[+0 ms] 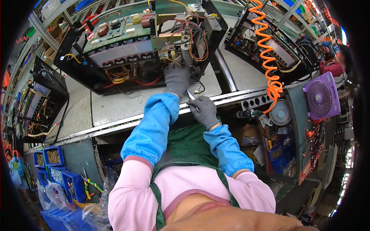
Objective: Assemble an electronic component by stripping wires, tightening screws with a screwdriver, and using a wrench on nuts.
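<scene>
An open black chassis (77,73) with a green circuit board (115,29), coils and red and yellow wires lies on the grey bench. My left hand (176,79), in a grey glove, reaches into the chassis near its right front corner and touches the wiring below a ribbed coil (187,54). My right hand (203,111), also gloved, is closed on a slim metal tool (190,95) at the bench's front edge, its tip pointing up toward the chassis. Blue sleeve covers are on both forearms.
A second open chassis (269,42) sits at the right under an orange coiled hose (268,57). A purple fan (322,96) and a small white fan (280,112) stand at the right. Blue bins of small parts (54,156) and pliers (90,184) are at lower left. Another chassis (42,96) lies at the left.
</scene>
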### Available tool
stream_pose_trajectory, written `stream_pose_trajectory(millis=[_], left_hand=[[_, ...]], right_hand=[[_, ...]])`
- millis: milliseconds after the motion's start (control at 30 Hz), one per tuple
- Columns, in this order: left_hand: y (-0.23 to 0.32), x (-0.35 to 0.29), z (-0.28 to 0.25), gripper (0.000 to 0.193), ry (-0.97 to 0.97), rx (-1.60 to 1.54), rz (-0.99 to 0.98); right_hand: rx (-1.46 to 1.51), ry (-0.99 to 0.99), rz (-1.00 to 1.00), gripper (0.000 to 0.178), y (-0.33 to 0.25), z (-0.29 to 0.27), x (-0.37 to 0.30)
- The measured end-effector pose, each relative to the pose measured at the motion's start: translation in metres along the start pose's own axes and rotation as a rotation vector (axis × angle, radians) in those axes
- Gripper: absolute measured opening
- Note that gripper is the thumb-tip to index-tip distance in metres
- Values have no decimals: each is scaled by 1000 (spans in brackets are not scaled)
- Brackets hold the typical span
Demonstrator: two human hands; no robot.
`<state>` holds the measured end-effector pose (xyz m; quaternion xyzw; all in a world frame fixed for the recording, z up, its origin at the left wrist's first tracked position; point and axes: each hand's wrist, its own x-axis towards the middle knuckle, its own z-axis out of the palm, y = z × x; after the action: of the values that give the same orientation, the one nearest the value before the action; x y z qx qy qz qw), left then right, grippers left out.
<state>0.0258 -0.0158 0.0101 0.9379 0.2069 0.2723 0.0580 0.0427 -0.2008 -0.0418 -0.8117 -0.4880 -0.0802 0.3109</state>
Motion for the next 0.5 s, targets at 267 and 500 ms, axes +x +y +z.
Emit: stream_pose_trajectory(millis=[267, 500], left_hand=[[-8, -2, 18, 43, 81, 33, 39], [-3, -3, -10, 35, 177, 0, 170]], right_hand=[[-25, 60, -40, 10, -5, 0, 3], [-32, 23, -2, 10, -5, -5, 2]])
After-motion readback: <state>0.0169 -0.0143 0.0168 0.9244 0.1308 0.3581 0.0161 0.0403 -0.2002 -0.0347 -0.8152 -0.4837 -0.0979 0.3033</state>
